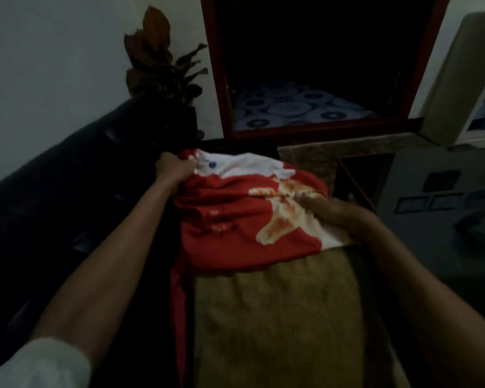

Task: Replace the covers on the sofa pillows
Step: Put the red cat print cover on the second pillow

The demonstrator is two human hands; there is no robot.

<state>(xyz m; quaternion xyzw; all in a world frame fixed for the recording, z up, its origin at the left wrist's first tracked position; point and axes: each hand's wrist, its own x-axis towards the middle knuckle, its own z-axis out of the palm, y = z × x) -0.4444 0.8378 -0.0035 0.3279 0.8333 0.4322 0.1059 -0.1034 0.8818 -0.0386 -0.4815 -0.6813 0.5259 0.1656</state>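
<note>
Hands gripping: I am clutching the red cover [235, 219], left hand [174, 168] and right hand [336, 217], over the pillow [277, 317]; next, pulling evenly.

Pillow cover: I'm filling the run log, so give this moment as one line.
step: pulling cover on | cover: bunched over pillow far end | left hand: grips cover corner | right hand: holds cover edge

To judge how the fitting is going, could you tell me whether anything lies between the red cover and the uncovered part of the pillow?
Nothing visible does. Both hands, left hand and right hand, grip the red cover bunched over the far end of the pillow.
</note>
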